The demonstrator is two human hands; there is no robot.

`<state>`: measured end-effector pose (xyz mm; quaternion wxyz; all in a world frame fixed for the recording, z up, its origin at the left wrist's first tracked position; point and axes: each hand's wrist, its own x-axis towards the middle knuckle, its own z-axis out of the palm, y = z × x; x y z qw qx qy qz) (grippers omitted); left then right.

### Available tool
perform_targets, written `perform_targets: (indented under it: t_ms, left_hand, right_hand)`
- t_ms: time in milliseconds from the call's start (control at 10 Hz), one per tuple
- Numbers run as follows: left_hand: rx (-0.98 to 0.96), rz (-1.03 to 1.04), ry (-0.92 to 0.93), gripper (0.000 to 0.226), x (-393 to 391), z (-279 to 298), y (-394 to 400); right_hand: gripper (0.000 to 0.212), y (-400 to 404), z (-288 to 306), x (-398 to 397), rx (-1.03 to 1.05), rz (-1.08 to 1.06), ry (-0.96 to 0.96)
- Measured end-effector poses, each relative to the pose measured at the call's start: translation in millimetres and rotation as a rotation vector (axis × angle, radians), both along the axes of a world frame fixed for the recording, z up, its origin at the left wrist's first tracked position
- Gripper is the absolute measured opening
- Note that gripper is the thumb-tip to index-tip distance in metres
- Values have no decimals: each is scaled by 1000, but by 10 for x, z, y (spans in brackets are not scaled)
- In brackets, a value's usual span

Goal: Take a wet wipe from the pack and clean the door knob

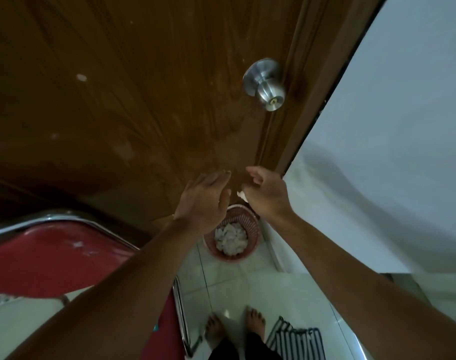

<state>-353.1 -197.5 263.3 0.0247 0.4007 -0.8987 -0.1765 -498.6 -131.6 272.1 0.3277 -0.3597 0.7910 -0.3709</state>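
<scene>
A round silver door knob (pixel 265 84) sticks out of the brown wooden door (pixel 133 94) near its right edge. Well below it, both my hands hover in front of the door, above a bin. My right hand (pixel 267 194) is curled around a small white wet wipe (pixel 241 195), of which only a corner shows at the fingers. My left hand (pixel 205 200) is beside it, flat with fingers apart, holding nothing. The wipe pack is not in view.
A pink slatted waste basket (pixel 253 224) with several crumpled white wipes stands on the tiled floor under my hands. A red chair with a chrome frame (pixel 66 255) is at the left. White wall (pixel 390 126) at right; striped cloth (pixel 297 339) by my bare feet.
</scene>
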Motion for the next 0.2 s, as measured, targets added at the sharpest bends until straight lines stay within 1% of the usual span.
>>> perform_targets:
  t_ms: [200]
  left_hand:
    - [-115, 50, 25, 49, -11, 218, 61]
  right_hand:
    - [35, 80, 126, -24, -89, 26, 103]
